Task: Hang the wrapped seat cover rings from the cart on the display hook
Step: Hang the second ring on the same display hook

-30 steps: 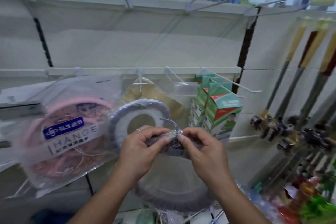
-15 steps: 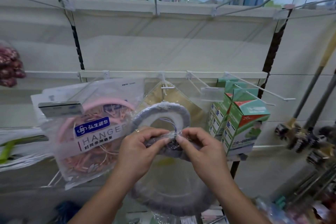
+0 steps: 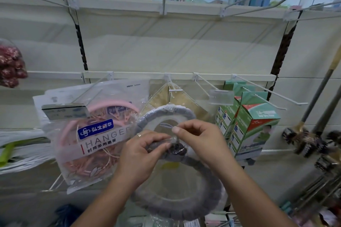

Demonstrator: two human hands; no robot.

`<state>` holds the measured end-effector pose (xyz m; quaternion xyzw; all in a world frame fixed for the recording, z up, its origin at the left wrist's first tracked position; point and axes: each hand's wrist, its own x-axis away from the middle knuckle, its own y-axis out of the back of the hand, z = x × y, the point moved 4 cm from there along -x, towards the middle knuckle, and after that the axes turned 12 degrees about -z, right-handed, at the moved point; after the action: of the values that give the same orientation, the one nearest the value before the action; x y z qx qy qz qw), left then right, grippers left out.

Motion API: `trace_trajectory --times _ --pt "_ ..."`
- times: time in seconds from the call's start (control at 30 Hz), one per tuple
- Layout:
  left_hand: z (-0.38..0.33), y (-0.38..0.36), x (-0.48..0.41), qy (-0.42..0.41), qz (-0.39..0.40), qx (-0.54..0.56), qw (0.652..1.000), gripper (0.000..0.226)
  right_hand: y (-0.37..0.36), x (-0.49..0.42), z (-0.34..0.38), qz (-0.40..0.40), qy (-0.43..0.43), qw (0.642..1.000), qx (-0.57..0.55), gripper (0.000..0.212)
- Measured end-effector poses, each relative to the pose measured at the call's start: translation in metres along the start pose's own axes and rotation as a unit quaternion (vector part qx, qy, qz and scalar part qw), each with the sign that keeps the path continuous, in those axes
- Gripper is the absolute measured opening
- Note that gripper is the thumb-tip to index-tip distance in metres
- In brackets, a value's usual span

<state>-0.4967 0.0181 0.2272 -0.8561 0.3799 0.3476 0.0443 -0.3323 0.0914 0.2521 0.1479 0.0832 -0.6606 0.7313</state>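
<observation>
Grey wrapped ring (image 3: 175,209) in fingertip pinch of left hand (image 3: 140,155), right hand (image 3: 201,142)

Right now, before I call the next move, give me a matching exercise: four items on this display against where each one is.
Items:
1. pink hanger pack
2. green boxes
3. upper grey ring
4. lower grey ring

Places:
A. pinched at its top by the left hand and right hand
B. hanging left of the rings
C. hanging just behind the hands
D. hanging right of the rings

Pairs: 1-B, 2-D, 3-C, 4-A
</observation>
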Motion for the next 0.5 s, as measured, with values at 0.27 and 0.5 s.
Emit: trace_trajectory --times 0.27,0.5 --pt "0.006 0.002 -0.004 0.014 -0.001 -0.003 1.0 0.021 -0.005 -0.002 0.011 -0.046 0.074 0.989 0.122 0.007" --pt "0.009 0.001 -0.008 0.03 -0.001 0.001 1.0 0.018 -0.006 -0.01 0.005 -0.057 0.05 0.997 0.016 0.014"
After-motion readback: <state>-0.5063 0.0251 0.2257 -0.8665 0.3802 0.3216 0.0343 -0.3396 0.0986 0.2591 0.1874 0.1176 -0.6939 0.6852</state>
